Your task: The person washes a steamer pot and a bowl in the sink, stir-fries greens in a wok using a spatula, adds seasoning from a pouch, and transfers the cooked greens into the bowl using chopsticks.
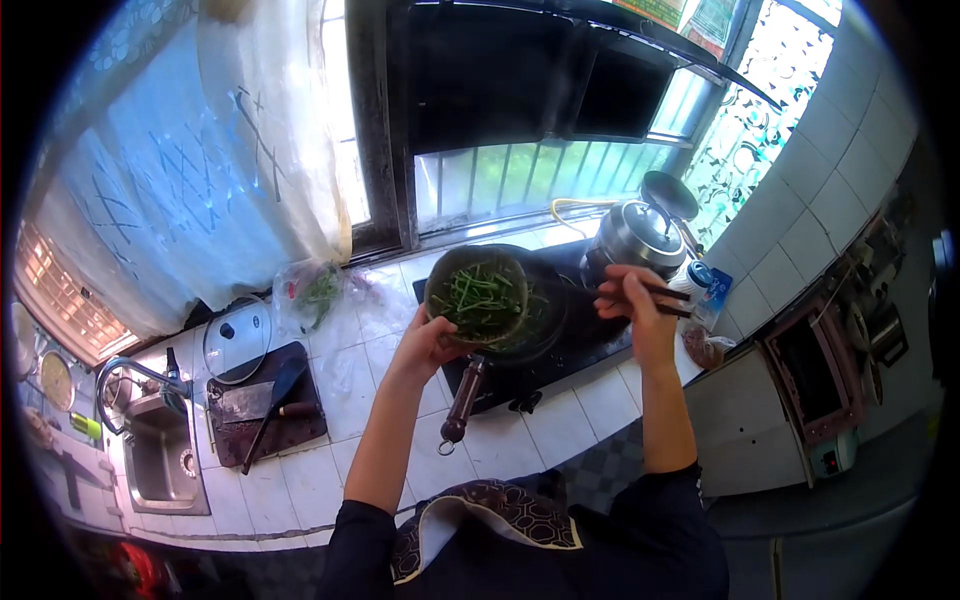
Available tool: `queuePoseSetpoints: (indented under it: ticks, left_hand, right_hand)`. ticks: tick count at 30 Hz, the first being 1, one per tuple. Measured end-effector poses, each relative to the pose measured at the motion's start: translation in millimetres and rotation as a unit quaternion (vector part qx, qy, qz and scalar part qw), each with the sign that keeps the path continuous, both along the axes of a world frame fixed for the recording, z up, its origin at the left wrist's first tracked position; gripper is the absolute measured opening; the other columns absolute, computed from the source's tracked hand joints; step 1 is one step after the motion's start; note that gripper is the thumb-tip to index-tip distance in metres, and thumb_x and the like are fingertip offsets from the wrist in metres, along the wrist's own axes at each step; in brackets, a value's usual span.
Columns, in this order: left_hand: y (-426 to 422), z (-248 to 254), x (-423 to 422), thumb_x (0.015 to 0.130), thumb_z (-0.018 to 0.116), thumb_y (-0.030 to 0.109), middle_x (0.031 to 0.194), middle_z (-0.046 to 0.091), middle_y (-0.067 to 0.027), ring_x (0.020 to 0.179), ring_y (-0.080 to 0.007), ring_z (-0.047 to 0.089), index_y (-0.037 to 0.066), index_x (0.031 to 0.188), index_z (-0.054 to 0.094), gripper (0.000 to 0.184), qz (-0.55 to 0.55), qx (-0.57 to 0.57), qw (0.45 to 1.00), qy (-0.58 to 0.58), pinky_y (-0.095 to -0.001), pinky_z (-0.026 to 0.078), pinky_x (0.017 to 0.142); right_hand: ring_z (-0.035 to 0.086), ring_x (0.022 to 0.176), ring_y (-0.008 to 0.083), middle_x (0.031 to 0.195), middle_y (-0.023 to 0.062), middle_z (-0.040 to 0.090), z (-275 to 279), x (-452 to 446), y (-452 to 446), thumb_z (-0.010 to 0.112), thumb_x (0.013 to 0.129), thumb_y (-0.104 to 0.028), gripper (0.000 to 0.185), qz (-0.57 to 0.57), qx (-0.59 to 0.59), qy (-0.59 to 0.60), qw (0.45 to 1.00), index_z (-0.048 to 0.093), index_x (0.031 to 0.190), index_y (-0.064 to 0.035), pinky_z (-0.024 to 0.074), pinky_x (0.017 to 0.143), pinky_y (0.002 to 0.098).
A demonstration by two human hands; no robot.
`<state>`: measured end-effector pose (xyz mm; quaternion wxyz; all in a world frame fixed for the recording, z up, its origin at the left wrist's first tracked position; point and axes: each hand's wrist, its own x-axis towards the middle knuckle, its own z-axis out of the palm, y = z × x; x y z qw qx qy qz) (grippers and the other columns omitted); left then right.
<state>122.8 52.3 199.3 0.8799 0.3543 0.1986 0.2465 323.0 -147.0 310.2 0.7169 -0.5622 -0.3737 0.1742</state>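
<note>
My left hand (437, 343) grips the near-left rim of a bowl (441, 277), tilted so its inside shows. Cut green vegetable stems (482, 296) lie in the bowl. Under and just right of it is a dark pan (548, 338) on the stove, with some greens visible inside; the bowl hides its left part. The pan's brown handle (464, 402) points toward me. To the right of the pan, my right hand (640, 300) is closed round a pair of dark chopsticks (672, 301), whose ends stick out to the right.
A steel pot (640, 238) stands behind the pan on the black stove (590, 352). Left on the tiled counter lie a cutting board (225, 432) with a cleaver (248, 402) and a spatula (290, 375), a glass lid (238, 340) and bagged greens (318, 292). A sink (165, 465) is far left.
</note>
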Motion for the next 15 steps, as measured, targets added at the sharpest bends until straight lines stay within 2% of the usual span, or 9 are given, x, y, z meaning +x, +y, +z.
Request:
queuePoseSetpoints:
  ticks: [2, 4, 6, 7, 8, 10, 14, 15]
  left_hand:
    - [0.8, 1.6, -8.1, 0.073, 0.045, -0.003, 0.109, 0.051, -0.0169, 0.091, -0.0303, 0.060, 0.007, 0.124, 0.031, 0.054, 0.013, -0.007, 1.000, 0.005, -0.0436, 0.056, 0.072]
    - [3.5, -6.0, -17.4, 0.072, 0.045, -0.003, 0.110, 0.051, -0.0171, 0.091, -0.0318, 0.060, 0.007, 0.125, 0.031, 0.056, 0.044, -0.003, 0.999, 0.018, -0.0450, 0.055, 0.074]
    - [2.6, -7.1, -29.6, 0.071, 0.045, -0.003, 0.111, 0.051, -0.0169, 0.092, -0.0325, 0.060, 0.007, 0.125, 0.031, 0.057, 0.069, 0.000, 0.997, 0.025, -0.0460, 0.054, 0.075]
    - [2.2, -6.6, -36.4, 0.071, 0.045, -0.003, 0.111, 0.051, -0.0168, 0.092, -0.0332, 0.060, 0.008, 0.125, 0.031, 0.057, 0.095, 0.004, 0.995, 0.030, -0.0470, 0.054, 0.077]
    - [2.2, -7.3, -43.6, 0.071, 0.045, -0.003, 0.111, 0.051, -0.0168, 0.092, -0.0332, 0.060, 0.008, 0.125, 0.031, 0.057, 0.098, 0.001, 0.995, 0.032, -0.0470, 0.054, 0.077]
    - [4.2, -7.4, -57.2, 0.069, 0.045, -0.004, 0.112, 0.051, -0.0165, 0.093, -0.0338, 0.059, 0.008, 0.125, 0.031, 0.059, 0.120, -0.014, 0.992, 0.035, -0.0478, 0.053, 0.078]
    - [4.1, -5.9, -74.8, 0.069, 0.045, -0.004, 0.111, 0.052, -0.0164, 0.090, -0.0325, 0.061, 0.009, 0.125, 0.032, 0.059, 0.143, -0.002, 0.989, 0.038, -0.0458, 0.054, 0.076]
    - [3.7, -5.2, -77.1, 0.070, 0.045, -0.004, 0.111, 0.053, -0.0168, 0.089, -0.0318, 0.062, 0.008, 0.125, 0.032, 0.058, 0.154, -0.007, 0.987, 0.044, -0.0453, 0.055, 0.075]
  right_hand:
    - [0.063, 0.064, 0.0180, 0.082, 0.0124, 0.062, -0.8, 16.4, 4.1, 0.052, 0.088, -0.024, 0.029, -0.038, -0.008, 0.005, 0.999, 0.059, 0.101, 0.0011, 0.0531, 0.057, 0.0254]
    - [0.063, 0.065, 0.0177, 0.083, 0.0113, 0.062, -15.8, 38.5, 16.8, 0.051, 0.087, -0.021, 0.026, -0.060, -0.117, 0.002, 0.991, 0.060, 0.100, -0.0005, 0.0532, 0.056, 0.0258]
    - [0.062, 0.057, 0.0179, 0.081, 0.0108, 0.061, -51.7, 62.0, 35.7, 0.051, 0.085, -0.016, 0.022, -0.025, -0.226, 0.010, 0.974, 0.060, 0.096, 0.0004, 0.0525, 0.050, 0.0260]
    - [0.062, 0.053, 0.0181, 0.079, 0.0110, 0.062, -71.1, 69.9, 47.6, 0.051, 0.083, -0.015, 0.022, -0.014, -0.282, -0.002, 0.959, 0.060, 0.094, 0.0013, 0.0522, 0.048, 0.0261]
    - [0.060, 0.047, 0.0186, 0.072, 0.0111, 0.061, -93.2, 76.7, 62.0, 0.052, 0.082, -0.015, 0.022, -0.055, -0.319, -0.032, 0.946, 0.061, 0.090, 0.0030, 0.0519, 0.046, 0.0263]
    - [0.061, 0.047, 0.0179, 0.068, 0.0095, 0.061, -109.2, 77.0, 83.3, 0.053, 0.082, -0.016, 0.022, -0.081, -0.375, -0.106, 0.917, 0.062, 0.088, 0.0031, 0.0512, 0.046, 0.0265]
    - [0.061, 0.049, 0.0165, 0.067, 0.0077, 0.061, -145.3, 78.5, 129.2, 0.054, 0.082, -0.014, 0.018, -0.042, -0.343, -0.148, 0.927, 0.063, 0.086, 0.0015, 0.0503, 0.046, 0.0263]
    - [0.061, 0.049, 0.0169, 0.067, 0.0083, 0.061, -138.1, 69.3, 133.2, 0.055, 0.082, -0.014, 0.017, -0.003, -0.267, -0.080, 0.961, 0.063, 0.084, 0.0008, 0.0500, 0.047, 0.0278]
